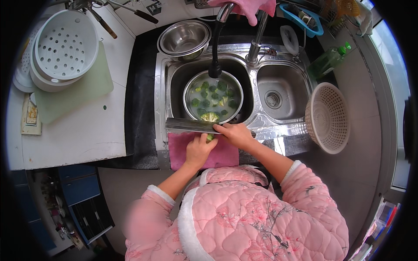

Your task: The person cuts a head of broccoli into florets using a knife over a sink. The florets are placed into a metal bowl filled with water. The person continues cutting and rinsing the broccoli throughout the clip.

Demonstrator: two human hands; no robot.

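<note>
My right hand (235,134) is closed on a kitchen cleaver (189,125), whose wide blade lies across the near rim of a steel bowl. Just below the blade my left hand (200,150) grips a piece of broccoli (210,137) by its green stem. Beyond the blade a cut broccoli head (209,116) shows its pale inner side. The steel bowl (242,94) stands in the left basin and holds cloudy water with several broccoli florets (216,96) in it. A pink cloth (225,153) hangs over the counter's front edge beneath my hands.
A black faucet hose (215,62) hangs over the bowl. The smaller sink basin (282,81) lies to its right, beside a beige plastic colander (328,117) and a green soap bottle (326,62). Stacked steel bowls (184,37) stand behind left. White steamer pots (65,45) rest on a green board (98,78).
</note>
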